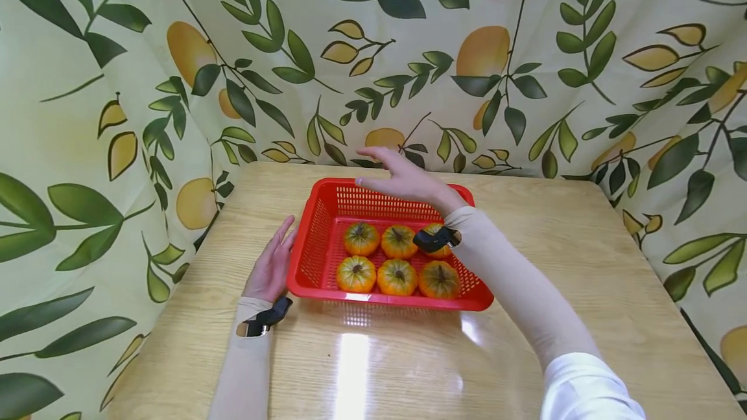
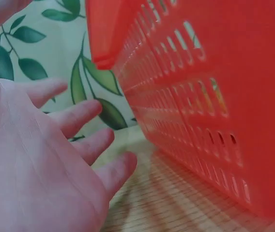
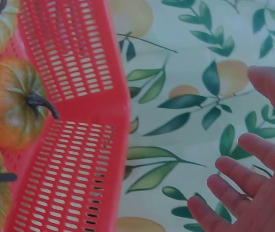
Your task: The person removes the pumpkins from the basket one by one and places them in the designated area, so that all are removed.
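A red plastic basket (image 1: 420, 303) with slotted walls stands on the table, holding several small orange-green pumpkins (image 1: 356, 274) in two rows. My left hand (image 1: 270, 268) is beside the basket's left side, palm toward it, fingers spread and relaxed. In the left wrist view a gap shows between those fingers and the basket wall (image 2: 253, 72). Over the basket's far side hovers my right hand (image 1: 405, 177), thumb apart from the fingers, holding nothing. The right wrist view shows its loosely extended fingers away from the pumpkins (image 3: 16, 104). My right wrist partly hides one back-row pumpkin (image 1: 436, 238).
The basket rests on a light wooden table (image 1: 543, 251), with bare wood to its left, right and front. Behind and at both sides hangs a pale cloth (image 1: 373, 37) printed with leaves and fruit. Each wrist wears a black strap device (image 1: 265, 319).
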{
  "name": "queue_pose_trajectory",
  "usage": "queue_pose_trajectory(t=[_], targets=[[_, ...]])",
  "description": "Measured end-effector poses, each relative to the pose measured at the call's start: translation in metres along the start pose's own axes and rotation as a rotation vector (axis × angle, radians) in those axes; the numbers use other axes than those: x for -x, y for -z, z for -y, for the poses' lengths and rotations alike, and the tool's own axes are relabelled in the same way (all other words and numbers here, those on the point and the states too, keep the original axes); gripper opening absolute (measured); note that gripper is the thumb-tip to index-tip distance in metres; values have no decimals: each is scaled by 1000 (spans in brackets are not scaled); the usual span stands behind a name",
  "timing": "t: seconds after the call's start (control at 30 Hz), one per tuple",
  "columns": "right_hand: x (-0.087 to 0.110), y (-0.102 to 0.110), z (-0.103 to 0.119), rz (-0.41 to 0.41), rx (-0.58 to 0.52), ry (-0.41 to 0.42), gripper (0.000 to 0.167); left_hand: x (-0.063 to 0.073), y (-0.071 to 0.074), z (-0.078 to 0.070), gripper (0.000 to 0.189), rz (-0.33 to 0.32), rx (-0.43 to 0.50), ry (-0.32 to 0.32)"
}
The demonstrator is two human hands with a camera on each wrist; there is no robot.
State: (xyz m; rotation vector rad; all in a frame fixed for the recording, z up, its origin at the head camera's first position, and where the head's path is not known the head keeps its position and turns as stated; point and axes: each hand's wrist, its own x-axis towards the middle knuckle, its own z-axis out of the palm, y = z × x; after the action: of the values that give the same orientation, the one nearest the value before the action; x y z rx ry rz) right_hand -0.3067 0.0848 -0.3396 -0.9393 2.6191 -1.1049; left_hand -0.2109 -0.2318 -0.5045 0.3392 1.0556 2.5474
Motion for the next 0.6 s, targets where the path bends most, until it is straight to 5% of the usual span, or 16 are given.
queue_pose_trajectory(t=[0.2,0.6], targets=[[-5,-15,-1,86,67,-8,72,0,-5,3,43,10,-80,32],[-10,-43,-10,229,74,-1,73,1,3,6,24,34,-77,38]])
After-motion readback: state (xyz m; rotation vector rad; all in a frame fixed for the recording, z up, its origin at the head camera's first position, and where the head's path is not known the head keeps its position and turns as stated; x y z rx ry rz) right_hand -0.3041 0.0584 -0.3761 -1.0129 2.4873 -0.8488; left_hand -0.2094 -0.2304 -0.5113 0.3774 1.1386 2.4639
